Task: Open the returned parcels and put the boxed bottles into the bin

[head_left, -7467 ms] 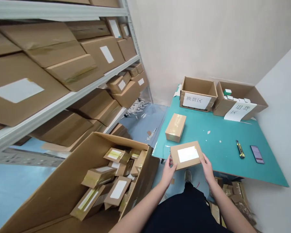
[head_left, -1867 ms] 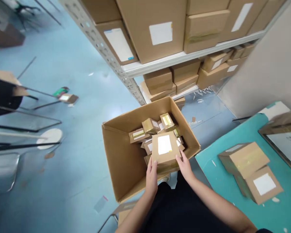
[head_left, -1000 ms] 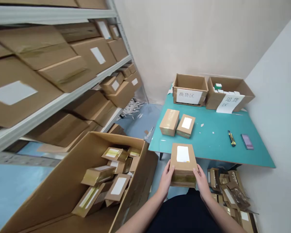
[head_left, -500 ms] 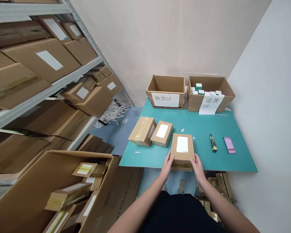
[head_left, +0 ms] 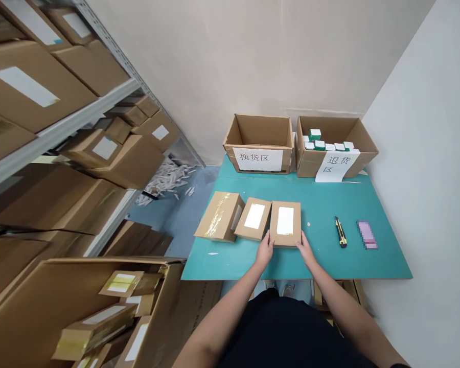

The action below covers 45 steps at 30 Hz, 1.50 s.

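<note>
Both of my hands hold a small brown cardboard box with a white label on top. My left hand grips its near left corner, and my right hand grips the near right corner. The box is over the teal tabletop, against or very close to a second labelled box on its left. Left of that one lies a larger taped box. To the right are a yellow and black utility knife and a pink, pixelated item.
Two open cartons with handwritten signs, a left carton and a right carton, stand at the table's back; green-and-white boxes fill part of the right one. Shelves and a large carton of parcels are on the left.
My hands have moved the box forward from the table's front edge, up beside the middle box. The view has shifted slightly.
</note>
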{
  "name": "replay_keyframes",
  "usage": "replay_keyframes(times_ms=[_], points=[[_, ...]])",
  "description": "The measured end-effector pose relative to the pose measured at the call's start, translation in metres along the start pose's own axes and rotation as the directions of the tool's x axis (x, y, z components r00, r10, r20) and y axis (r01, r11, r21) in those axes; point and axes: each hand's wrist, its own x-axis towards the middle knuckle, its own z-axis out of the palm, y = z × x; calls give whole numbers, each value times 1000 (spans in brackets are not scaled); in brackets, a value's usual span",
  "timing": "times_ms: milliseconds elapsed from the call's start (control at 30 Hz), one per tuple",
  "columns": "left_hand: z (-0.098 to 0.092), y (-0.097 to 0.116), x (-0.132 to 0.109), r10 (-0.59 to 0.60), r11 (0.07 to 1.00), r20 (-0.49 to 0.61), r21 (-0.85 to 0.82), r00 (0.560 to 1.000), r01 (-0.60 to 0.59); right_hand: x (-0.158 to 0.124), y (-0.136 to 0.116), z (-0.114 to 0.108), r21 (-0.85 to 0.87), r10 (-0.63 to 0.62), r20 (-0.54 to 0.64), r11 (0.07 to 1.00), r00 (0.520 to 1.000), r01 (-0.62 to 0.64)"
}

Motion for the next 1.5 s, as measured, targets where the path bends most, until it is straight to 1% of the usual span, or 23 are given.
replay_keyframes(times_ms=[100,200,400,533,633,700,767,800,867,933,1000,1067,1133,1200,1333,1500], points=[[-7,6,-6,33,998,-25,49,999,-31,0,-8,5,-18,-4,-13,1000,1000,4],[-15,13,-10,74,993,8,89,997,-75,-1,-16,11,-52,3,-16,999,1000,-4],[-23,21,-12,81,982,42,170,996,-87,-5,-31,18,-100,44,-66,994,997,-50],[-26,23,-16,117,966,33,226,993,-121,-8,-35,15,-113,74,-59,990,995,-81],[-28,21,-21,160,955,18,251,987,-160,-13,-32,5,-120,87,-90,988,992,-97],[-27,16,-26,167,955,-22,253,986,-156,-18,-29,-8,-144,75,-140,985,987,-96],[-24,9,-32,133,964,-99,246,986,-106,-25,-27,-27,-185,46,-194,979,980,-83],[-22,5,-35,92,973,-150,226,984,-56,-28,-27,-39,-212,31,-221,974,975,-79],[-15,-4,-41,-35,989,-242,130,970,68,-33,-29,-67,-283,9,-279,955,960,-91],[-7,-11,-45,-164,986,-270,-5,949,169,-34,-34,-98,-359,-2,-342,924,940,-129],[1,-17,-48,-252,967,-238,-99,938,234,-30,-39,-129,-427,-2,-412,884,911,-191],[9,-19,-49,-310,948,-183,-132,933,290,-21,-45,-158,-488,18,-484,824,875,-287],[17,-19,-48,-363,927,-135,-148,922,344,-8,-50,-183,-526,49,-547,757,836,-388],[24,-17,-47,-407,907,-105,-167,907,387,7,-53,-203,-534,74,-593,709,802,-461],[37,-10,-42,-453,883,-79,-179,888,435,31,-55,-230,-534,108,-648,643,754,-550],[42,-2,-37,-484,863,-57,-197,873,465,45,-51,-245,-539,160,-670,566,725,-624]])
